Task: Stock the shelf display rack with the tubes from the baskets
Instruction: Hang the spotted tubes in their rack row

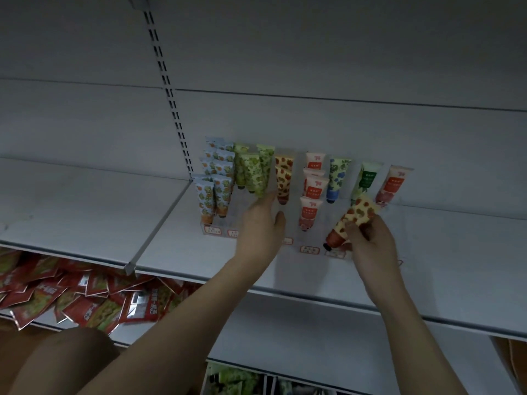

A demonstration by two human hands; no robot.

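Two hands: right (370, 240) pinches one spotted tube (353, 220), left (261, 223) grips a green tube (258, 178).

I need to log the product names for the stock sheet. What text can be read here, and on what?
None can be read.
Red-label tubes: label print blurred.
Rack price tags: too small.
Red packets on the lower shelf: large white characters, too blurred to make out.

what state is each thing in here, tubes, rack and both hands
left hand: at the green-patterned tubes; whether it grips one I cannot tell
right hand: fingers curled round the yellow spotted tube, tilted, cap down-left
display rack: partly stocked, tubes upright with caps down
blue-orange tubes: column looks full
red packets: loosely piled on the shelf below
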